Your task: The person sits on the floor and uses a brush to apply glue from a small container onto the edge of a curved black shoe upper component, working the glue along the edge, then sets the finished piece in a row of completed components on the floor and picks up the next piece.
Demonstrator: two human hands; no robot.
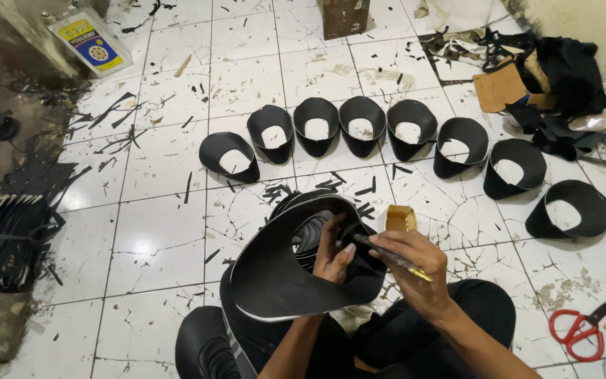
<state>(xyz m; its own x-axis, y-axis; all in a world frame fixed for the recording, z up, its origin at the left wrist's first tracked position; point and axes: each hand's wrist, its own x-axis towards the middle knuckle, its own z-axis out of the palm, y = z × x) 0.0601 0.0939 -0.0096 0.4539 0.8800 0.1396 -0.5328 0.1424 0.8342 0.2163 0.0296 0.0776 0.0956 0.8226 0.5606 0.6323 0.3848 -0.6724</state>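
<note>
I see my left hand coming up from below, forearm rising between my knees, fingers curled through the cut-out opening of a black shoe upper piece and clenched on its inner edge. The thumb and fingertips press on the material right at the hole, so that hand is grasping the piece and propping it up off my lap.

My right hand reaches in from the right, wrist bent slightly down, fingers pinched around a thin brush with a yellowish handle. The brush's long axis runs from lower right to upper left, its dark working end pointing into the piece's opening just beside my left fingertips, the handle end sticking out past my right knuckles.

The shoe upper piece is tilted, its broad curved face turned toward the lower left, its pale rim tracing the outer edge; its long axis runs roughly from lower left up to upper right.

Just beyond my right hand sits a small glue tub on the white tiled floor. Well beyond both hands, a row of similar black pieces arcs across the tiles.
</note>
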